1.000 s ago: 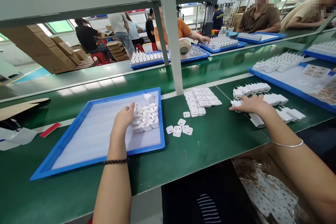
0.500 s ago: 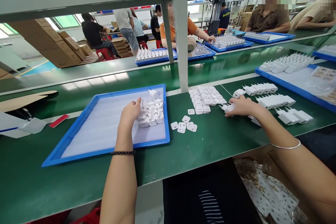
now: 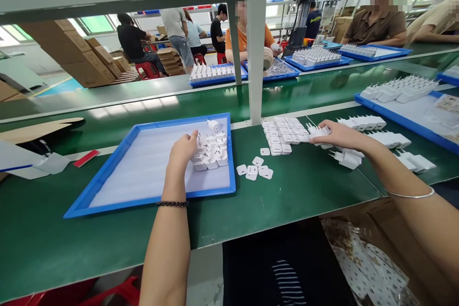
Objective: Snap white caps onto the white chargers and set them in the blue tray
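The left hand [image 3: 183, 150] is at the left side of a cluster of white plastic charger bodies [image 3: 211, 154], which stands by the right edge of a shallow blue tray with a pale liner [image 3: 132, 172]. Its fingers are partly hidden, so whether they grip is unclear. One white plug [image 3: 215, 125] lies near the tray's far right corner. The right hand [image 3: 335, 135] has its fingers closed around white two-pin chargers [image 3: 318, 133], their exact number hidden, just right of a block of white square caps [image 3: 281, 135] on the green tabletop [image 3: 229, 215]. Loose white square caps [image 3: 252, 170] lie between the tray's right edge and the tabletop's near edge. Rows of white chargers [image 3: 389, 139] lie to the right, before another blue-rimmed tray [image 3: 409, 118]. A flat red strip [image 3: 86, 158] lies left of the first tray. Across the green surface, a person in orange [image 3: 233, 40] sits behind more trays.
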A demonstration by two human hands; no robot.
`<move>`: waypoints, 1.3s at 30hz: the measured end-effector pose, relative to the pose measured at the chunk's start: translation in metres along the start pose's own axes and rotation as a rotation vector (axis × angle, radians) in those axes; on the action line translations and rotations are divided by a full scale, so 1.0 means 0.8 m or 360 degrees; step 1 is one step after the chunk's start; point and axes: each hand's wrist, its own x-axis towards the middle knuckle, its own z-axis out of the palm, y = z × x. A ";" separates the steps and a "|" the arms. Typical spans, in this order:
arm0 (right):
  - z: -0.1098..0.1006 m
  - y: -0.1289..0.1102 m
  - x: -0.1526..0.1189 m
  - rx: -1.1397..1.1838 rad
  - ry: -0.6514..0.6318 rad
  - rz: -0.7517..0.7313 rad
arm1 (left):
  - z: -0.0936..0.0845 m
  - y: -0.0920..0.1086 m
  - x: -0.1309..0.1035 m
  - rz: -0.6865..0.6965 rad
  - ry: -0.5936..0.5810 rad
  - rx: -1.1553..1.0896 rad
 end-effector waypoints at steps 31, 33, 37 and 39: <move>0.090 -0.232 0.083 0.0072 -0.0381 -0.0543 | -0.002 0.027 -0.042 0.0053 0.0640 0.0055; 0.083 -0.221 0.085 0.0222 -0.0365 -0.0488 | -0.004 0.038 -0.053 0.0260 0.0848 0.0050; 0.072 -0.193 0.083 0.0489 -0.0263 -0.0447 | 0.008 0.058 -0.070 0.0711 0.0889 -0.0091; 0.064 -0.183 0.077 0.0601 -0.0193 -0.0452 | 0.024 0.066 -0.076 0.0961 0.0845 -0.0132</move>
